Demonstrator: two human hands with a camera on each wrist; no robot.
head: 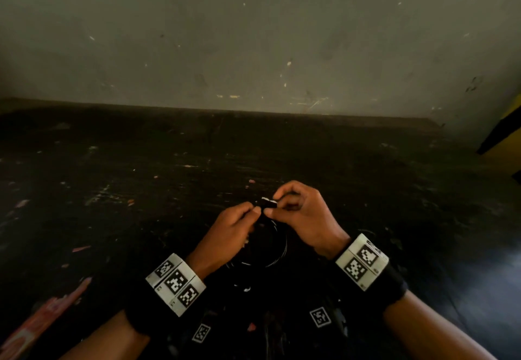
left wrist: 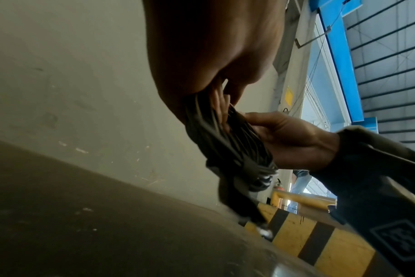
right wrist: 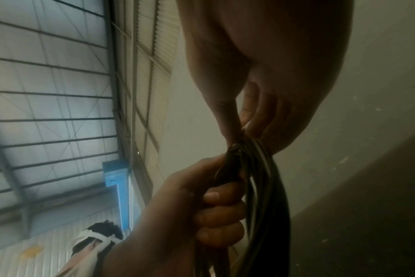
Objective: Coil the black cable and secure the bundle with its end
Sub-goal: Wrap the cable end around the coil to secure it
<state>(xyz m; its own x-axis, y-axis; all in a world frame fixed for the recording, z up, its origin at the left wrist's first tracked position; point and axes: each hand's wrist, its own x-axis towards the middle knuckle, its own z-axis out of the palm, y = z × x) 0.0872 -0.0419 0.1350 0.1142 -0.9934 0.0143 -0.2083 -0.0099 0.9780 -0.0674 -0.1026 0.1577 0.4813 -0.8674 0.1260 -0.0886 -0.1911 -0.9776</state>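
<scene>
— Where is the black cable [head: 272,242] now?

— It is between the two hands, lifted a little above the dark table [head: 141,190]. It is already wound into a bundle of loops. The loops hang down from the fingers, toward the person. In the left wrist view many strands lie side by side, and a few turns go across them lower down.

— What does the left hand [head: 229,231] do?

— Its fingers are curled around the top of the bundle, and the thumb and forefinger pinch the strands. In the right wrist view the curled fingers [right wrist: 222,211] close on the loops just beside the other hand.

— And the right hand [head: 303,214]?

— It grasps the bundle at the same top point, touching the left hand. Between its thumb and forefinger there is a small black piece with a pale edge [head: 268,202]. It looks like the end of the cable, but it is too small to be sure.

— What else is around?

— A grey wall [head: 253,35] stands behind the table. Each wrist has a band with black-and-white square markers [head: 175,282]. At the right edge there is a post with yellow and black stripes [head: 504,131].
</scene>
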